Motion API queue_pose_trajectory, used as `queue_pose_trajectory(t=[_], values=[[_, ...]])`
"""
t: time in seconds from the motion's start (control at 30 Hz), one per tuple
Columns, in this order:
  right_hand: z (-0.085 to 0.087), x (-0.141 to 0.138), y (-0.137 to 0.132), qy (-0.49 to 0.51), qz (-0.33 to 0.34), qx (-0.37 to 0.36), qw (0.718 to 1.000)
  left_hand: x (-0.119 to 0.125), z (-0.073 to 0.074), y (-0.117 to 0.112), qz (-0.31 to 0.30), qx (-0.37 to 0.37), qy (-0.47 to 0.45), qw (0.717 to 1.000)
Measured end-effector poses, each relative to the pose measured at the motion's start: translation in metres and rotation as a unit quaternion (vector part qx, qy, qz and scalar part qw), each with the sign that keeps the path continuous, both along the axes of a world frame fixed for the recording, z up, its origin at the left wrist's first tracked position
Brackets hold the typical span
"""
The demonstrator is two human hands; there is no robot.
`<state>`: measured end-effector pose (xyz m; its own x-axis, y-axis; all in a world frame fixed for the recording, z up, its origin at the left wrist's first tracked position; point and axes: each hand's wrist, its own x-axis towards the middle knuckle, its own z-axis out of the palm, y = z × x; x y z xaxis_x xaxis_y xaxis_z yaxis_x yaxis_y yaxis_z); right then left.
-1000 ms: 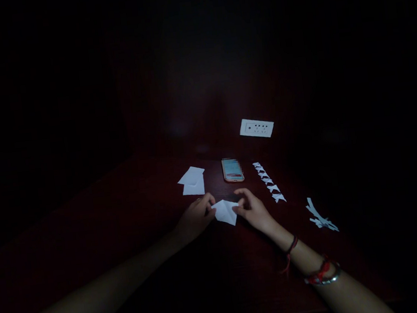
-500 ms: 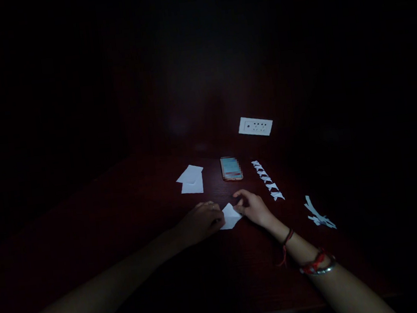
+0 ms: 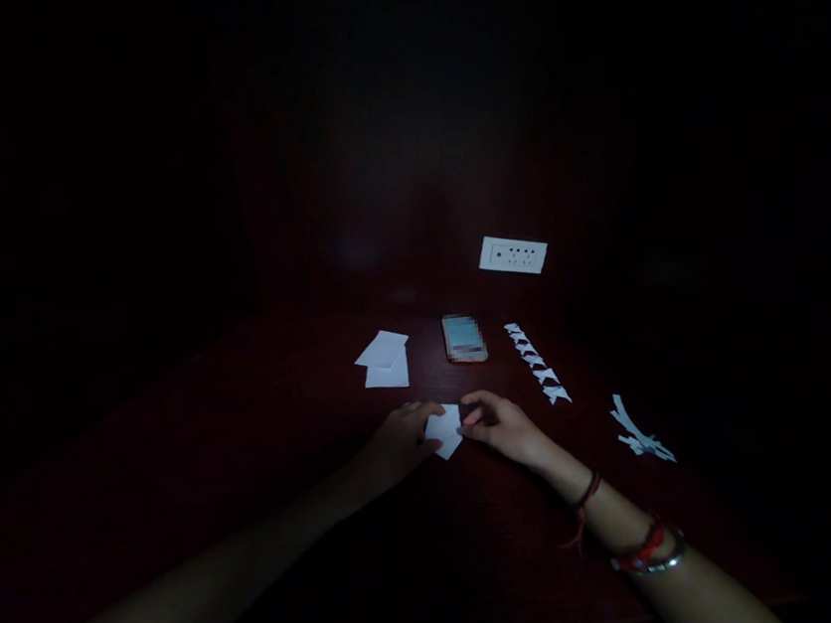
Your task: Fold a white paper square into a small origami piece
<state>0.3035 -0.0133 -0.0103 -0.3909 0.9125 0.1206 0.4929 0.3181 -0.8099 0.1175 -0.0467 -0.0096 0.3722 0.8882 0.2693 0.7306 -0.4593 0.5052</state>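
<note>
A small folded white paper [image 3: 445,430] lies on the dark red table [image 3: 265,439], pinched between both hands. My left hand [image 3: 397,444] presses its left edge with curled fingers. My right hand [image 3: 501,424] grips the right edge; red threads and a metal bangle sit on that wrist. The room is very dark and much of the paper is hidden by fingers.
Beyond the hands lie a phone [image 3: 464,337] with a lit screen, two white paper pieces [image 3: 385,359], a row of small folded paper shapes [image 3: 538,364] and paper scraps [image 3: 641,434] at right. A white wall socket plate [image 3: 512,254] is behind.
The paper looked wider and more open a second ago; both hands have drawn together and it now shows smaller, more folded, between the fingers.
</note>
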Motion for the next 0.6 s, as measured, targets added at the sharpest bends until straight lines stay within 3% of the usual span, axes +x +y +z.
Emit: queue_pose_trajectory(t=[0.17, 0.4, 0.6], values=[[-0.002, -0.004, 0.001, 0.071, -0.009, -0.045, 0.996, 0.001, -0.004, 0.003, 0.012, 0.019, -0.010, 1.000], [0.006, -0.009, -0.006, 0.065, 0.037, 0.096, 0.993, 0.000, -0.004, 0.004, 0.017, 0.034, -0.031, 0.999], [0.011, -0.011, -0.014, 0.022, 0.064, 0.132, 0.989, 0.002, -0.003, 0.002, 0.017, 0.058, -0.019, 0.998]])
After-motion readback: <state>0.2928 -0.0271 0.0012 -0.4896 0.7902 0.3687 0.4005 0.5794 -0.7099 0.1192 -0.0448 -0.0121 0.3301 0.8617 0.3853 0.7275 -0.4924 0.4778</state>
